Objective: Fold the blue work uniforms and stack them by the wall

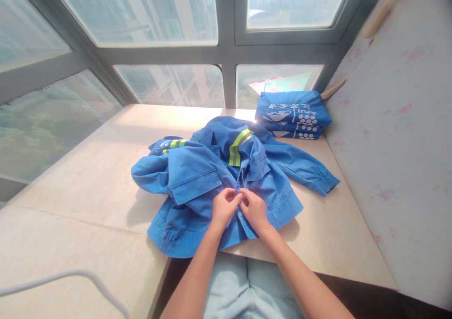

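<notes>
A blue work jacket [194,168] with yellow-and-grey reflective strips lies loosely spread on the pale tabletop, its sleeves out to either side. My left hand [225,207] pinches the jacket's front edge near the middle. Right beside it, my right hand [253,208] pinches the opposite front edge, and the fingertips of both hands meet. Whatever fastener sits between the fingers is too small and covered to make out. Below the hands the front hem hangs near the table's edge.
Folded blue garments [293,114] with white printing are stacked at the back right, against the window. A patterned wall [399,145] bounds the right side. A white cable [77,274] crosses the lower left of the tabletop [81,201]. Grey window frames [228,51] stand behind.
</notes>
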Available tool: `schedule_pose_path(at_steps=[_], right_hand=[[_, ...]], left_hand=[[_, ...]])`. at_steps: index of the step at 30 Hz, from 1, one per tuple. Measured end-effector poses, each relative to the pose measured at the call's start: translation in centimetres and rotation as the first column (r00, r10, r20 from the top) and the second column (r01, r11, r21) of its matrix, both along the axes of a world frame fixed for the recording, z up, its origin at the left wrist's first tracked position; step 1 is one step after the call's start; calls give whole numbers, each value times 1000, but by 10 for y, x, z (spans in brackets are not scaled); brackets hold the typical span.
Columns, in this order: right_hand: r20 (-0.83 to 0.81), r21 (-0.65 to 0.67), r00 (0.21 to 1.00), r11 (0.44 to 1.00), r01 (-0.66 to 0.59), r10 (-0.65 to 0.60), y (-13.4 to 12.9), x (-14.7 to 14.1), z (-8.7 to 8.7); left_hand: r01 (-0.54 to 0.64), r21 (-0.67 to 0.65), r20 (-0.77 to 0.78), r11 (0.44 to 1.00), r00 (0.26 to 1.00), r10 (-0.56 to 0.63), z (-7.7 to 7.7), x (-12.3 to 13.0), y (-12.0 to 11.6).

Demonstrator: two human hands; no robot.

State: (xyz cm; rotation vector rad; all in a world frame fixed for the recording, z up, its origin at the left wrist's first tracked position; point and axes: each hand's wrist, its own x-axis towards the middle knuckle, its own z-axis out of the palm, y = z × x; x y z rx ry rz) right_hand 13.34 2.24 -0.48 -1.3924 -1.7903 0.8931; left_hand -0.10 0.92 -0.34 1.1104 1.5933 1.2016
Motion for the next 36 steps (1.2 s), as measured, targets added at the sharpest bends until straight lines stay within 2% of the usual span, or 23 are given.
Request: schedule_pose_path(at_steps=[6, 14, 16, 18, 20, 22, 24, 26, 31, 34, 36], right_hand=[[-35, -7, 999, 1000, -3, 2, 0, 2, 1], [-39, 29, 999, 999, -17, 18, 0, 3, 3], [35, 26, 999, 999, -30, 29, 1, 3, 7], [178, 13, 983, 999, -52, 48, 3, 2, 14], [374, 13, 924, 996, -90, 78, 4, 1, 25], [548, 35, 831, 990, -136, 95, 5, -1, 35], [641, 80, 762, 979, -187, 93, 5, -4, 42], [671, 144, 739, 965, -220, 68, 4, -6, 44], [641, 301, 766, 932, -202, -41, 2, -5, 38], [558, 331, 829, 923, -194, -25, 5, -3, 35], [441, 332, 898, 926, -181, 18, 8, -1, 32]], left_hand=[[-76, -4, 61, 997, 995, 76, -5, 1, 3], [-55, 21, 104, 998, 993, 52, -4, 1, 3], [-40, 25, 104, 999, 994, 37, -4, 1, 3], [-23, 26, 101, 999, 995, 21, -4, 0, 3], [-11, 23, 95, 1000, 995, 9, -4, -1, 3], [-3, 20, 91, 1000, 996, 2, -4, -1, 4], [-4, 17, 93, 1000, 996, 3, -4, -1, 4], [-11, 14, 105, 1000, 994, 9, -5, -1, 4], [-32, -13, 197, 999, 980, 34, -3, 0, 3], [-36, -52, 300, 998, 953, 49, 2, -3, 4], [-31, -83, 362, 996, 930, 59, 5, -7, 4]])
